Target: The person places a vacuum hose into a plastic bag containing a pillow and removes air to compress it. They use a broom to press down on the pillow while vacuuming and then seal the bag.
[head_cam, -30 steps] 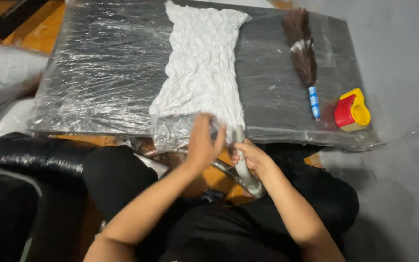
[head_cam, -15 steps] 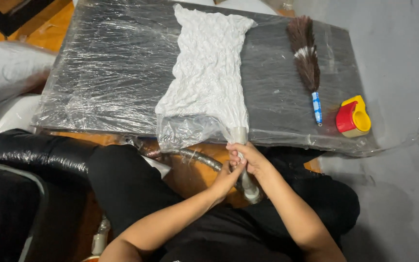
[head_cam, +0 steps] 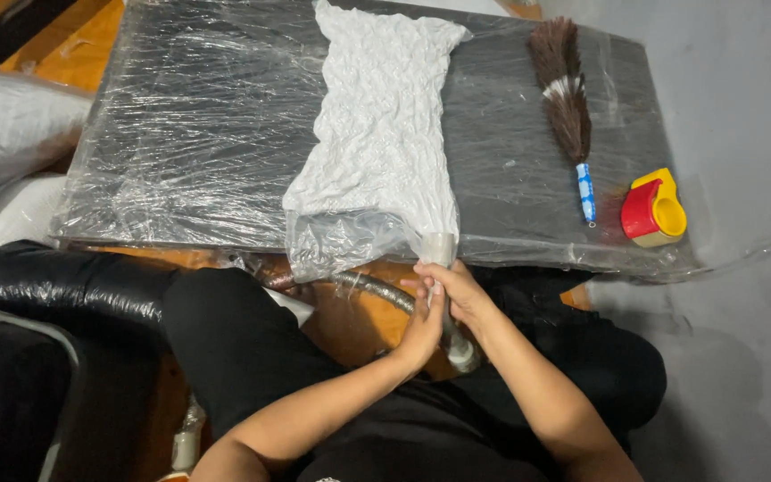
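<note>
A white crinkled item sealed in a clear plastic bag (head_cam: 377, 143) lies across a dark table (head_cam: 180, 134) wrapped in clear film. The bag's open end hangs over the near edge, gathered around a pale nozzle (head_cam: 439, 248) of a grey ribbed hose (head_cam: 372, 290). My right hand (head_cam: 452, 290) grips the nozzle just below the bag's mouth. My left hand (head_cam: 421, 326) closes on the same tube from the left, a little lower.
A brown feather duster with a blue handle (head_cam: 568, 107) lies on the table's right side. A red and yellow tape dispenser (head_cam: 653, 210) sits near the right corner. A black seat (head_cam: 37, 295) and white bags (head_cam: 2, 134) are at the left.
My left hand has dropped from the bag's edge to the hose beside my right hand. The bag has shrunk tighter around the white item.
</note>
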